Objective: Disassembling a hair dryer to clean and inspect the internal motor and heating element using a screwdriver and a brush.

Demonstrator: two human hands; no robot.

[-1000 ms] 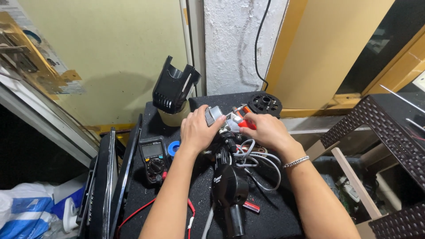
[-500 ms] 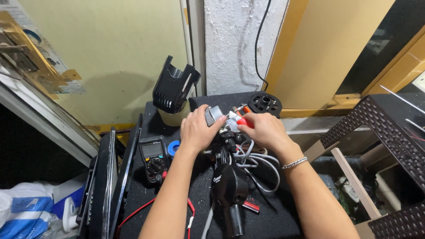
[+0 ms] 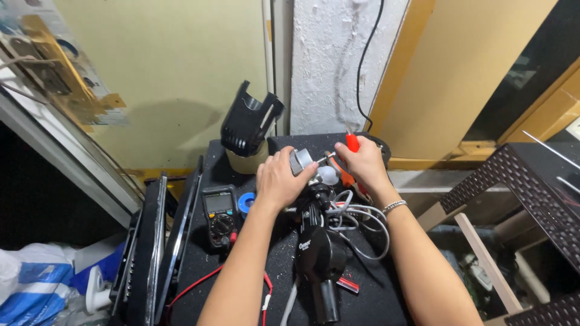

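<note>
My left hand grips a small grey metal motor part at the top of a black appliance body that lies on the dark worktop. My right hand holds a red-handled screwdriver, its tip against the grey part. A small white piece sits just below the two hands. Grey cable loops out from the appliance under my right wrist, which wears a bracelet.
A black plastic housing stands on a tape roll at the back. A multimeter with a red lead and a blue tape roll lie left of the appliance. Dark flat panels lean at the left edge; a wicker stool stands right.
My right hand has risen and turned, so the red screwdriver handle now points up instead of lying between the hands. My left hand stays on the grey part.
</note>
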